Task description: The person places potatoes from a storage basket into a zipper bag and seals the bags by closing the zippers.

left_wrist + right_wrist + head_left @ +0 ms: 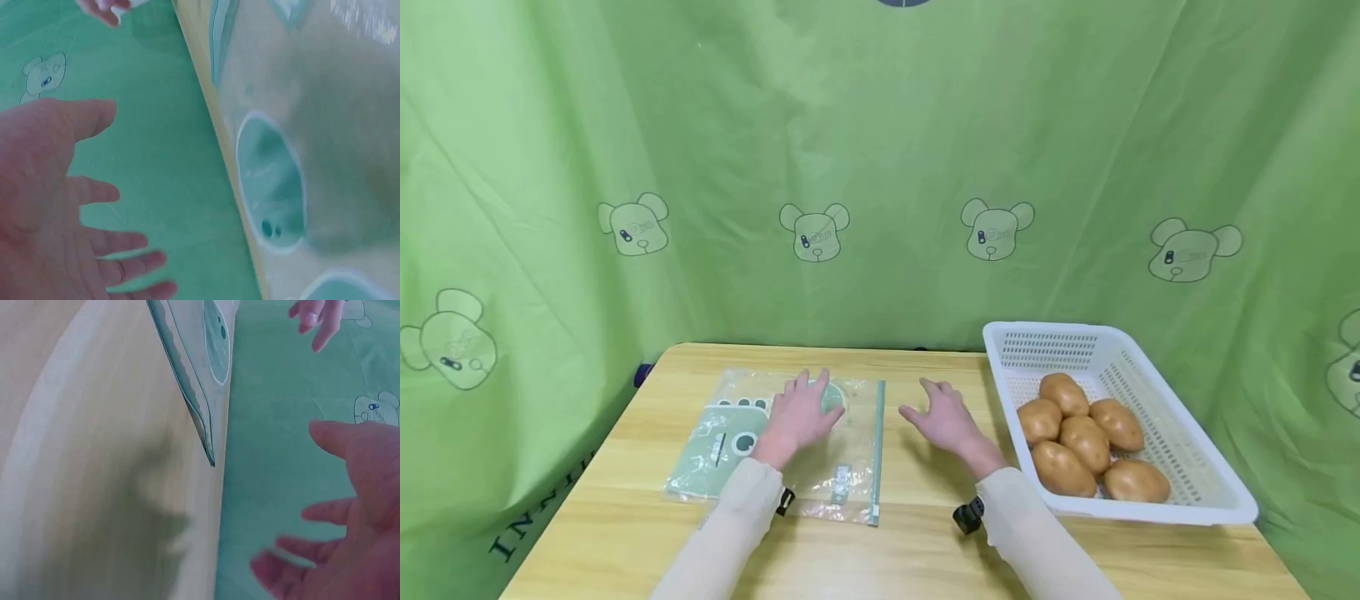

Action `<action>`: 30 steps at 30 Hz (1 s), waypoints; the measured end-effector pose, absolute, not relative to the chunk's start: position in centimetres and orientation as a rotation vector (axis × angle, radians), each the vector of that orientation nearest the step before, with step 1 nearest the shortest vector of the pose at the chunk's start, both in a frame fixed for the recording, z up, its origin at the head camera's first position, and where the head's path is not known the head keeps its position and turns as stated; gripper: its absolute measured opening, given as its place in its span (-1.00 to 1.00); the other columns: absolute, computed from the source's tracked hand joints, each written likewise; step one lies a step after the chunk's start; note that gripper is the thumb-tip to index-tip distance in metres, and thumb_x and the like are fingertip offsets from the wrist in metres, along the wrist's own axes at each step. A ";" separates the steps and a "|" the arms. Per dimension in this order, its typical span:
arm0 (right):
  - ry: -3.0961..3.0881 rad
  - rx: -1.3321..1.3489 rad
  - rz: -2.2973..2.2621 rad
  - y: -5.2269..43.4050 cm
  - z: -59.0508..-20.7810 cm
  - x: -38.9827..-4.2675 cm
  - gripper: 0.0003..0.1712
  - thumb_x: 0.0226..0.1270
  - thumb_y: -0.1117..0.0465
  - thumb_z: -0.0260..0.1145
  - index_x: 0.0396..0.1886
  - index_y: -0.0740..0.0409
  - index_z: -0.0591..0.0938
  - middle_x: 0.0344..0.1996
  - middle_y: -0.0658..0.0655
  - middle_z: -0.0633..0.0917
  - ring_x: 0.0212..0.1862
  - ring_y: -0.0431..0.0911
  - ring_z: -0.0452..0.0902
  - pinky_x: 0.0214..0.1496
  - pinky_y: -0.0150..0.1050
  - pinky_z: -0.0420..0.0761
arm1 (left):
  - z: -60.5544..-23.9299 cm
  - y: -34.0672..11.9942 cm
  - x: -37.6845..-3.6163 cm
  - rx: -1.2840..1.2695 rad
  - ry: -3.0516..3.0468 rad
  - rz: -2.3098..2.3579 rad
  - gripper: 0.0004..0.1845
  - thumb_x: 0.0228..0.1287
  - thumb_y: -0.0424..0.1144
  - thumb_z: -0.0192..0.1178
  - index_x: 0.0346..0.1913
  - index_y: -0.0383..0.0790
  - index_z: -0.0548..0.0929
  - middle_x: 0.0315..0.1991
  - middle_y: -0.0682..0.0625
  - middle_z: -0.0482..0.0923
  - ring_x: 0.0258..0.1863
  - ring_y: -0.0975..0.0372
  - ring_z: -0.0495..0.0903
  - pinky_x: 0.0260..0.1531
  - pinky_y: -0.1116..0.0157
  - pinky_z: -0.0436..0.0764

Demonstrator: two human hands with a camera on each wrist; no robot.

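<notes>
A clear zip bag [850, 437] with a green printed pattern and a green slider strip lies flat on the wooden table [887, 550]. My left hand [801, 410] hovers over the bag's middle with fingers spread, holding nothing. In the left wrist view the left hand [56, 212] is open above the bag's print [272, 187]. My right hand [942, 413] is open over bare table just right of the bag's strip. The right wrist view shows the right hand [350, 512] with spread fingers and the bag's edge [200, 406].
A white plastic basket [1150, 492] with several potatoes [1086, 437] stands on the table's right side, close to my right forearm. A green cloth backdrop with bear prints [880, 167] encloses the table at back and sides.
</notes>
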State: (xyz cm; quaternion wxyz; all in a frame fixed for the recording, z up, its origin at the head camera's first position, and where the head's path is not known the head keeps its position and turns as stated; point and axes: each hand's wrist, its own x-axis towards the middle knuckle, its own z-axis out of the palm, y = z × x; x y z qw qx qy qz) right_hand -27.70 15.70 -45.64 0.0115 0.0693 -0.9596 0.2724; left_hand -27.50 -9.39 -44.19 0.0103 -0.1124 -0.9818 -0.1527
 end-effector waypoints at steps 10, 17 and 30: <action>-2.862 0.211 1.457 15.8 -47.4 -28.4 -0.48 0.34 0.26 0.17 0.24 0.39 0.37 -0.16 0.21 0.59 -0.22 0.06 0.59 -0.31 -0.15 0.64 | -45.7 -5.9 -26.6 -0.588 -3.045 -0.626 -0.54 0.27 -0.03 0.19 0.12 -0.24 0.53 -0.07 -0.16 0.55 -0.16 0.07 0.56 -0.17 0.13 0.61; -2.848 0.197 1.724 16.0 -48.5 -28.4 -0.54 0.38 0.34 0.05 0.22 0.47 0.34 -0.15 0.36 0.59 -0.20 0.14 0.59 -0.24 -0.04 0.65 | -48.1 -3.6 -25.8 -0.661 -3.077 -0.654 -0.56 0.21 -0.03 0.24 0.05 -0.23 0.55 -0.27 -0.08 0.64 -0.39 0.16 0.58 -0.37 0.25 0.60; -2.694 -0.032 2.150 16.2 -50.2 -29.0 -0.56 0.40 0.33 0.07 0.19 0.47 0.36 -0.19 0.34 0.61 -0.26 0.02 0.60 -0.27 -0.16 0.67 | -50.0 -2.0 -24.9 -0.463 -3.152 -0.769 -0.47 -0.06 -0.11 0.43 -0.09 -0.30 0.46 -0.49 -0.05 0.47 -0.51 0.13 0.50 -0.54 0.23 0.55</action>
